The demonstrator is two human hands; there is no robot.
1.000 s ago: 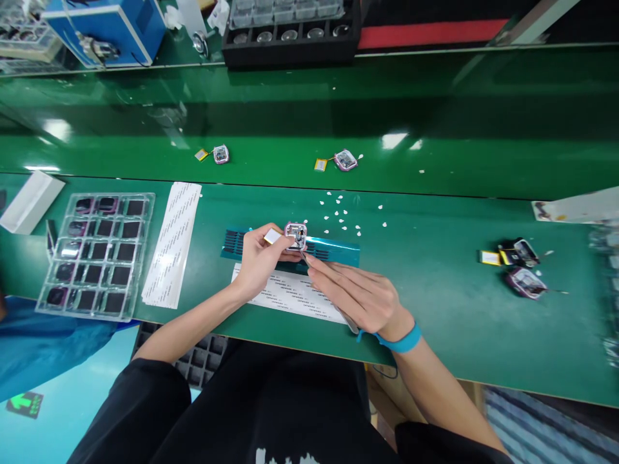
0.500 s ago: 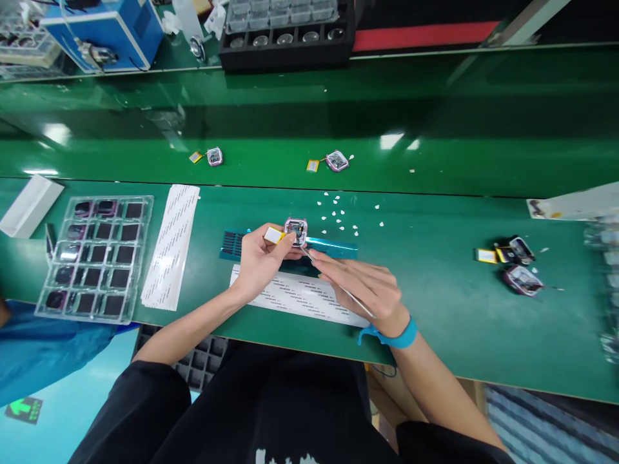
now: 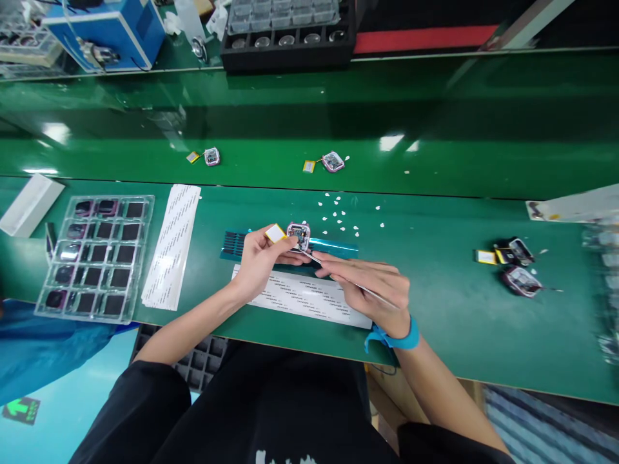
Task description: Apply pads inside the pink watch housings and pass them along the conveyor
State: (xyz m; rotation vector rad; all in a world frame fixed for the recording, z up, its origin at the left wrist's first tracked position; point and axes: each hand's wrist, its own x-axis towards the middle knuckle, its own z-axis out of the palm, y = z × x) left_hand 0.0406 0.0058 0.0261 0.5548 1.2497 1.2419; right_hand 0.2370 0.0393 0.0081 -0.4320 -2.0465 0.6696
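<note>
Near the middle of the green bench, my left hand (image 3: 261, 261) is closed on an open watch case (image 3: 299, 233) with a pinkish rim, its thumb lying over the circuit board inside. A yellow-edged battery (image 3: 275, 233) sticks out to the left of the case, by my fingers. In my right hand (image 3: 377, 287) is a thin metal tweezers-like tool (image 3: 360, 285), slanting up to the left. Its tip meets the lower edge of the case; the exact contact is too small to see. Under my hands lie a printed white adhesive sheet (image 3: 309, 298) and a blue film strip (image 3: 333, 248).
At left are a clear tray (image 3: 151, 222) of watch parts, a stack of white strips (image 3: 169, 251) and a white box (image 3: 31, 206). Small white tabs (image 3: 337, 213) are scattered beyond my hands. Other open cases (image 3: 333, 162) lie farther back, and more cases (image 3: 521, 281) at right.
The watch case has shifted slightly right and turned a little in my left hand, with the battery tilting up. My right hand and the tool have moved slightly right and down.
</note>
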